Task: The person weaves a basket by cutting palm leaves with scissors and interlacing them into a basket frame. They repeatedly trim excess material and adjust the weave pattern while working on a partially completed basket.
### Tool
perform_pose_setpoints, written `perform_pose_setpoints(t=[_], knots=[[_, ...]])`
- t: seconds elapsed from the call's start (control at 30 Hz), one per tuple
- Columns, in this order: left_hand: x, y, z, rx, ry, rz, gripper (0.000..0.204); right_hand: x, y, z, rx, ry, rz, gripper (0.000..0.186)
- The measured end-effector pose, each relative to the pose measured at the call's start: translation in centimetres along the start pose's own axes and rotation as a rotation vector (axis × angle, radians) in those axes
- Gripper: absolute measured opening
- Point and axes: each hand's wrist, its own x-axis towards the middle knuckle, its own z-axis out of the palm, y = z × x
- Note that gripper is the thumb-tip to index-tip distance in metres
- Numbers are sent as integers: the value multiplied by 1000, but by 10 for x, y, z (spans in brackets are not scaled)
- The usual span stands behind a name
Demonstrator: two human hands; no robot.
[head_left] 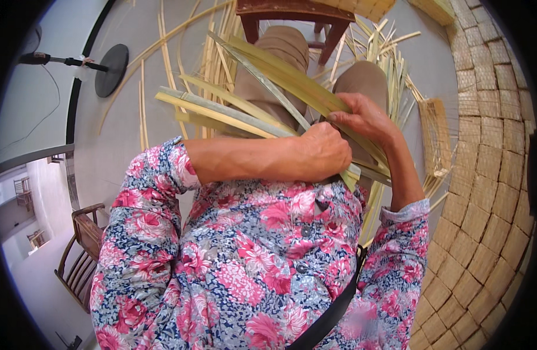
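Over my lap, my left hand (pixel 325 150) is closed in a fist around several flat bamboo strips (pixel 222 114), pale green and yellow. Their long ends fan out to the far left, and short ends poke out below the fist. Just beyond it, my right hand (pixel 364 118) has its thumb and fingers closed on a broad green bamboo strip (pixel 280 73), which slants away over my knees. The palm sides of both hands are hidden, so how the strips cross there cannot be seen.
A dark red wooden stool (pixel 295 8) stands beyond my knees. Loose strips (pixel 397 81) litter the floor. Woven blocks (pixel 478 181) form a wall along the right, with a rectangular woven piece (pixel 434 134) before it. At left are a round black stand base (pixel 112 70) and a wooden chair (pixel 85 233).
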Motion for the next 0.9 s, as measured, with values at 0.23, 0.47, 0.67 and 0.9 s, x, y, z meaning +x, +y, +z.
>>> perform_pose_setpoints(t=[0.23, 0.47, 0.67, 0.9], knots=[[-75, -16, -117, 44, -173, -183, 14, -9, 3, -11, 153, -114, 55, 23], [-197, -105, -180, -439, 620, -390, 22, -20, -5, 10, -151, -2, -37, 16], [-221, -162, -111, -587, 1158, -390, 23, -35, -19, 30, -218, 160, -68, 14], [-154, -231, 8, -830, 1488, -418, 18, -81, -45, 38, -289, 239, -8, 18]])
